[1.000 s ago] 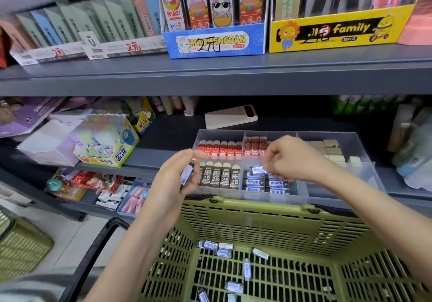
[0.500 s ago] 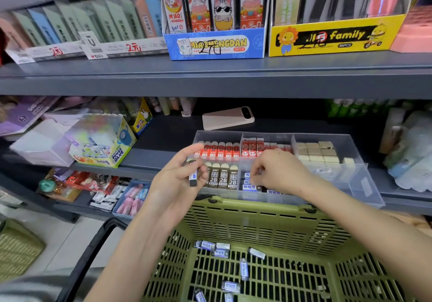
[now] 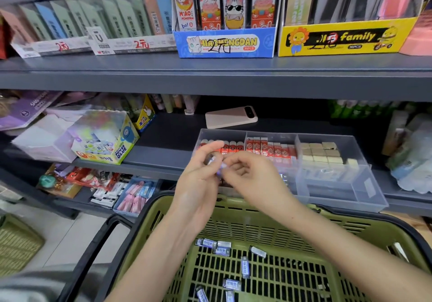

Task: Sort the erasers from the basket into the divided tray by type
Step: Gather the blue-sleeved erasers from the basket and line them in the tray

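Stationery shelving fills the view ahead of you. At the far left of the middle shelf stands a POWER GLUE display box (image 3: 105, 138). On the shelf below it sits a small bin of pink and blue erasers (image 3: 136, 195).

Right of these, your left hand (image 3: 198, 177) is raised over the front-left part of the clear divided tray (image 3: 364, 184). Its thumb and fingers are curled round a small blue-wrapped eraser (image 3: 218, 164). Your right hand (image 3: 253, 175) meets it from the other side, thumb and forefinger pinched on the same eraser and the other fingers loosely curled. Motion blur hides how much of the wrapper each hand covers. The eraser is in the air between your two hands, above the tray and resting in no compartment.

Behind your hands, a pale pink phone (image 3: 231, 116) lies flat on the shelf just beyond the tray. The tray's back row holds rounded red erasers (image 3: 232, 147) at the left, red-and-white sleeved erasers (image 3: 268, 148) in the middle and plain beige erasers (image 3: 320, 152) at the right.

Below your wrists, the olive-green shopping basket (image 3: 236, 219) sits with its far rim just under the tray's front edge. More loose blue-wrapped erasers (image 3: 224, 246) lie scattered on its slotted floor.
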Tool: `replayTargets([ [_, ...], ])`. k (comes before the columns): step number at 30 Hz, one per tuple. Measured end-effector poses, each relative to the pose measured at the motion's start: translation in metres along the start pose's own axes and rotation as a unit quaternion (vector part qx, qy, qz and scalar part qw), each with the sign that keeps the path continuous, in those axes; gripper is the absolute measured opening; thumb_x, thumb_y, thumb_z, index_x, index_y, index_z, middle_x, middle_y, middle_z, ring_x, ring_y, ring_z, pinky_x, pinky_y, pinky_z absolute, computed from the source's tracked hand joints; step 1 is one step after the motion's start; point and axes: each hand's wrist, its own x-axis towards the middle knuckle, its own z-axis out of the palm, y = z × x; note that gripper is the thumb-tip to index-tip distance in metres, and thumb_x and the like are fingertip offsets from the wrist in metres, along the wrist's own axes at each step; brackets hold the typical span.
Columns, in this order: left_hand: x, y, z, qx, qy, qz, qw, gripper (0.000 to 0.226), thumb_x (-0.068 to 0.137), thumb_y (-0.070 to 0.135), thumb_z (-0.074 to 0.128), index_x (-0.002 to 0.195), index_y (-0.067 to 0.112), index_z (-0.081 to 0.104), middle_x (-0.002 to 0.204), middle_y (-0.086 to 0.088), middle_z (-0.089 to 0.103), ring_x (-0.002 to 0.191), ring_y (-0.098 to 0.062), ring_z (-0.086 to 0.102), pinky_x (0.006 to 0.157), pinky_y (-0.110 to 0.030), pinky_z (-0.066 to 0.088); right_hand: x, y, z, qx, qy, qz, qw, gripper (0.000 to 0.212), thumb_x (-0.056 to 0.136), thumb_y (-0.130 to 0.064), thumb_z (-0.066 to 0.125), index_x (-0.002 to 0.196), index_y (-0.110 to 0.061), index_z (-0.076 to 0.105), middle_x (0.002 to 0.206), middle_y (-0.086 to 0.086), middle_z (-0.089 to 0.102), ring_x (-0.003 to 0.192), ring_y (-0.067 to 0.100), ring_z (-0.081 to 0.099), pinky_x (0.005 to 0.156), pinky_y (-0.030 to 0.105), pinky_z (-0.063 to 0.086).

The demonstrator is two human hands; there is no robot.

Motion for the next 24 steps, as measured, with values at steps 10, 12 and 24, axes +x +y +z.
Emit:
replayTargets([
  [10,0.003,-0.012,-0.030,0.566,0.013,0.223,0.794,0.028,0.093,0.031,0.045,0.115,0.028,0.062,0.128,0.011,0.049,0.124,-0.006,0.043,0.111,-0.032,0.028,0.015,0.031,-0.062,-0.287,-0.020,0.088,0.954,0.012,0.084,-0.007,0.060,0.077,-0.015,0.065,0.068,-0.006,0.059,0.070,0.014,0.056,0.070,0.024,0.045],
  [12,0.007,-0.016,-0.033,0.609,0.021,0.213,0.764,0.027,0.097,0.030,0.046,0.118,0.025,0.063,0.134,0.006,0.047,0.130,-0.013,0.039,0.118,-0.043,0.014,0.015,0.035,-0.058,-0.300,0.002,0.077,0.951,0.012,0.085,-0.010,0.059,0.078,-0.016,0.067,0.069,-0.009,0.059,0.071,0.011,0.055,0.068,0.022,0.041],
  [24,0.013,-0.020,-0.037,0.724,-0.027,0.211,0.656,0.055,0.092,0.045,0.026,0.118,0.021,0.068,0.137,-0.008,0.053,0.135,-0.025,0.041,0.115,-0.047,0.011,0.017,0.033,-0.044,-0.438,-0.046,0.065,0.895,0.019,0.089,-0.028,0.055,0.088,-0.025,0.074,0.093,-0.006,0.071,0.092,0.017,0.063,0.091,0.035,0.047],
])
